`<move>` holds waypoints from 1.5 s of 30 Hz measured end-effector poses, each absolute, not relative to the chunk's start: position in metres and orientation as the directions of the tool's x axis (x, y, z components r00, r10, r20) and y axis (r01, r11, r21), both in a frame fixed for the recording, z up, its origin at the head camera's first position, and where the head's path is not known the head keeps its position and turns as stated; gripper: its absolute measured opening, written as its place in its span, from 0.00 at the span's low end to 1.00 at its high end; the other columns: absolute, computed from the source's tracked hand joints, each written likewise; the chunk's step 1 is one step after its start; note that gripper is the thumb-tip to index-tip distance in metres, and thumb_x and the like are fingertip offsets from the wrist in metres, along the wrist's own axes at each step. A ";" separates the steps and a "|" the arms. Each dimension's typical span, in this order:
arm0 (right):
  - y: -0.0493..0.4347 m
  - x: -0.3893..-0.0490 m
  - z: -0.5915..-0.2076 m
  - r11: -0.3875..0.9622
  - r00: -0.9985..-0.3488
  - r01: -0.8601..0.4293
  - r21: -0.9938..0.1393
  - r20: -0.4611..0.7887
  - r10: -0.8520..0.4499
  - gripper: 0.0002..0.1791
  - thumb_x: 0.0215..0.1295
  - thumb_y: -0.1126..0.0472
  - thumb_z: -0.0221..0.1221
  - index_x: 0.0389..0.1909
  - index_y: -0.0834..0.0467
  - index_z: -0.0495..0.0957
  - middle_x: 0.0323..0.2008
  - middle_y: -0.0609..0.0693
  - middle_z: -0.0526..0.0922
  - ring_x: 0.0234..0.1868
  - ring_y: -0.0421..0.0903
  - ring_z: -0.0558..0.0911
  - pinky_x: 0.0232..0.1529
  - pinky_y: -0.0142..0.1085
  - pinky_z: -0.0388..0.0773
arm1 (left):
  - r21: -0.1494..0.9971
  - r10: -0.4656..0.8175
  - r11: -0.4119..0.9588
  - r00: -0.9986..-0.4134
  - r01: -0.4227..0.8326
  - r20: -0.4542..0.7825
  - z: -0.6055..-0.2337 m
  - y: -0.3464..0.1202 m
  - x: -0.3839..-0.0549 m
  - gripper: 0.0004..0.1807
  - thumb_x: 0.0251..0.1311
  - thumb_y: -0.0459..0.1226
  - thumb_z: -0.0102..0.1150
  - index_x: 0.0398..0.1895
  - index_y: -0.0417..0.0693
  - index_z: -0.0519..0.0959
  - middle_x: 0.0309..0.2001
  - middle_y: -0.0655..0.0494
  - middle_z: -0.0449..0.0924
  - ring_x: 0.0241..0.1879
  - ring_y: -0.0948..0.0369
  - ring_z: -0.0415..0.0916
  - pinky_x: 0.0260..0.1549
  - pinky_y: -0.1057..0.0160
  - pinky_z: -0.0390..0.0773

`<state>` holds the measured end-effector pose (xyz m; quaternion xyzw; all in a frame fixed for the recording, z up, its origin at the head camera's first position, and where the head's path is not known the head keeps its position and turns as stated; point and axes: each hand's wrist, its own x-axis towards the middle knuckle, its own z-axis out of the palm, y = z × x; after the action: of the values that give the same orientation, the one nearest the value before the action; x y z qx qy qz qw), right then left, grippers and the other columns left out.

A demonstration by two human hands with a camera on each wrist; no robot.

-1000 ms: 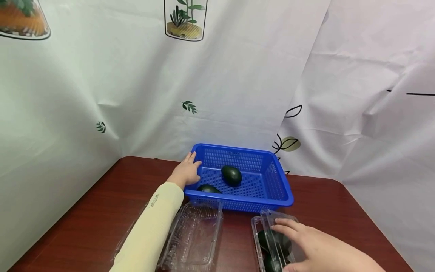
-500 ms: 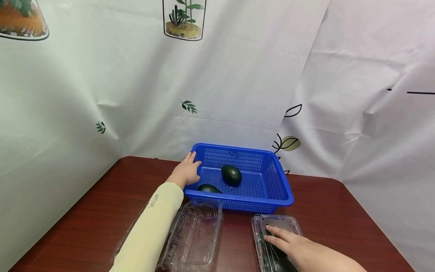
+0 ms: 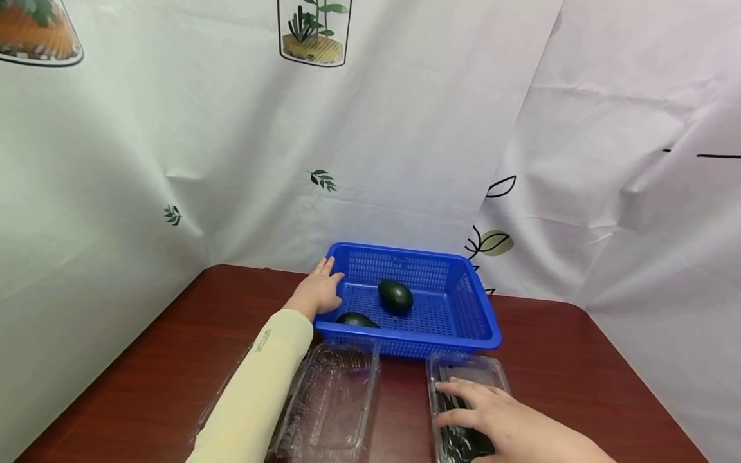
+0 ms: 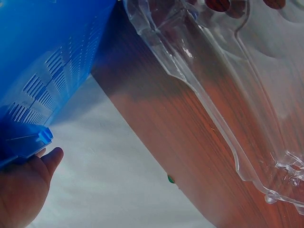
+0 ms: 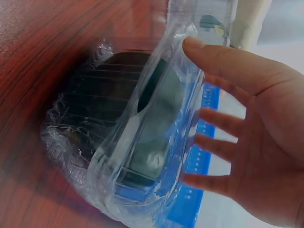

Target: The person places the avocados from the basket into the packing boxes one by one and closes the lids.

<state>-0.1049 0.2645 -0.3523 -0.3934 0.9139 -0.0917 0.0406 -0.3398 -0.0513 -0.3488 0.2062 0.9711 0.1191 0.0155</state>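
My left hand (image 3: 315, 292) rests on the left rim of a blue plastic basket (image 3: 405, 337), fingers straight. In the left wrist view its thumb lies by the rim, the other fingers mostly hidden. Two dark green avocados lie in the basket, one in the middle (image 3: 395, 297) and one at the near left (image 3: 355, 319). My right hand (image 3: 503, 418) lies over the lid of a clear plastic clamshell box (image 3: 494, 370), fingers spread and fingertips at the lid. Dark green avocados (image 5: 109, 90) show through its wall in the right wrist view. The lid lies down over them.
A clear plastic container (image 3: 336, 411) stands open in front of the basket, beside my left sleeve (image 3: 260, 379). More clear plastic shows left of the sleeve. The dark red wooden table (image 3: 139, 379) ends at a white printed curtain (image 3: 243, 128) behind the basket.
The clamshell's lid has gone from raised to lying down, and my right hand has moved left with it. The box sits slightly farther away than half a second ago. My left hand is still.
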 end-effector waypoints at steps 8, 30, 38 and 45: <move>0.255 -0.106 -0.356 0.633 -0.656 -0.738 -0.233 0.032 -0.754 0.16 0.67 0.48 0.65 0.54 0.39 0.76 0.63 0.49 0.71 0.62 0.52 0.74 0.49 0.43 0.81 | 0.239 0.406 0.885 -0.914 0.399 0.021 -0.349 -0.050 -0.341 0.33 0.69 0.38 0.58 0.76 0.41 0.65 0.81 0.40 0.40 0.80 0.44 0.34 0.74 0.43 0.53; 0.232 -0.104 -0.414 0.610 -0.500 -0.792 0.025 0.547 -0.671 0.16 0.61 0.37 0.60 0.24 0.39 0.68 0.47 0.39 0.69 0.52 0.43 0.69 0.31 0.71 0.75 | 0.244 0.404 0.886 -0.915 0.395 0.015 -0.345 -0.053 -0.337 0.31 0.69 0.38 0.58 0.74 0.40 0.67 0.81 0.40 0.41 0.80 0.43 0.35 0.73 0.42 0.54; 0.232 -0.103 -0.425 0.611 -0.478 -0.791 0.011 0.612 -0.630 0.15 0.53 0.43 0.66 0.23 0.39 0.68 0.49 0.39 0.71 0.54 0.43 0.69 0.35 0.68 0.74 | 0.238 0.404 0.886 -0.915 0.397 0.023 -0.347 -0.053 -0.339 0.31 0.68 0.38 0.58 0.73 0.40 0.68 0.81 0.40 0.41 0.80 0.44 0.35 0.74 0.43 0.53; 0.234 -0.102 -0.428 0.598 -0.430 -0.799 0.060 0.638 -0.639 0.16 0.56 0.44 0.65 0.21 0.40 0.68 0.52 0.41 0.75 0.59 0.47 0.71 0.65 0.51 0.67 | 0.236 0.406 0.886 -0.914 0.399 0.017 -0.348 -0.053 -0.339 0.31 0.69 0.38 0.59 0.73 0.40 0.68 0.81 0.39 0.40 0.80 0.44 0.35 0.73 0.43 0.54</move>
<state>-0.1022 0.2345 -0.4277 -0.4300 0.8360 -0.1266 -0.3164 -0.3392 -0.0529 -0.3481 0.2072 0.9710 0.1181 0.0162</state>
